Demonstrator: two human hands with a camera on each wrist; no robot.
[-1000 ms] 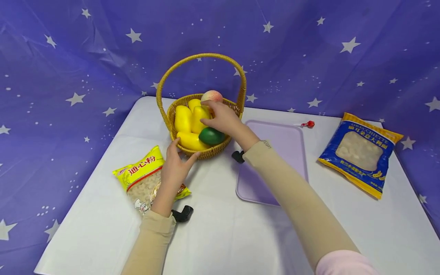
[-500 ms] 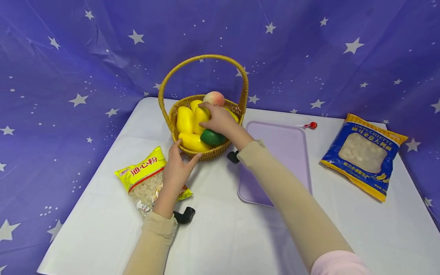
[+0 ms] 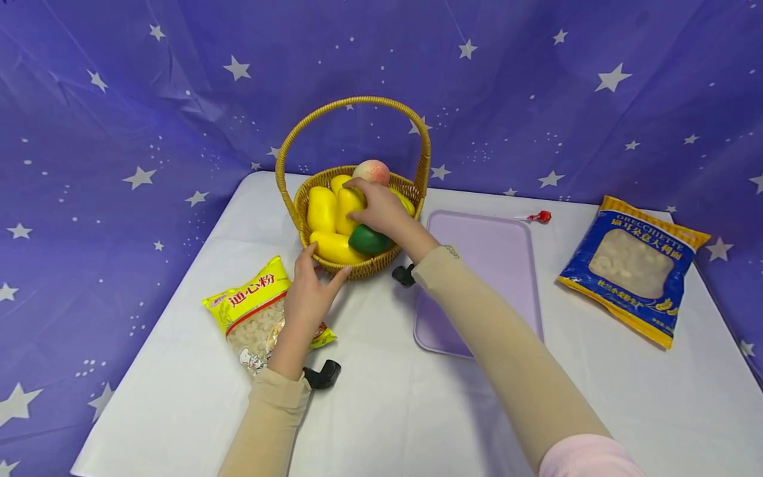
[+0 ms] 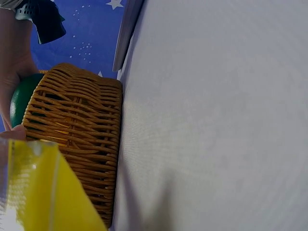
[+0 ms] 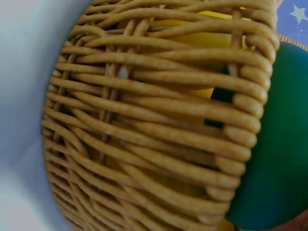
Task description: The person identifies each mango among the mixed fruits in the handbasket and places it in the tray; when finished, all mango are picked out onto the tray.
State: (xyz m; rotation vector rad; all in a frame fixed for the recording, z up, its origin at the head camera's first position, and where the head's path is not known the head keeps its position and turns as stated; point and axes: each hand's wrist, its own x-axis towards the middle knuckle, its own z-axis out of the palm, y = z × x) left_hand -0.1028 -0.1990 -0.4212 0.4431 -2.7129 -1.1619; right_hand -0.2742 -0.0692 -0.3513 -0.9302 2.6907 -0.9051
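In the head view, a wicker basket (image 3: 372, 266) holds several yellow mangoes, a dark green oval fruit (image 3: 369, 240) and a peach (image 3: 372, 172). My right hand (image 3: 384, 209) reaches over the basket, fingers and thumb around the upright yellow mango (image 3: 348, 210) in the middle. Its palm side is hidden. My left hand (image 3: 306, 291) rests at the basket's front left rim, thumb and forefinger spread, beside the lying mango (image 3: 335, 247). Woven basket wall (image 4: 82, 115) fills part of the left wrist view; in the right wrist view the green fruit (image 5: 284, 134) bulges over the rim.
A yellow pasta bag (image 3: 253, 295) lies partly under my left forearm. Right of the basket is a lilac tray (image 3: 483, 232), crossed by my right arm. A red lollipop (image 3: 542, 216) lies behind it. Farther right sits a blue orecchiette bag (image 3: 632, 265).
My right hand has shifted slightly onto the middle mango, and its fingers have settled around it. The left hand stays at the rim. The head view has drifted a little.
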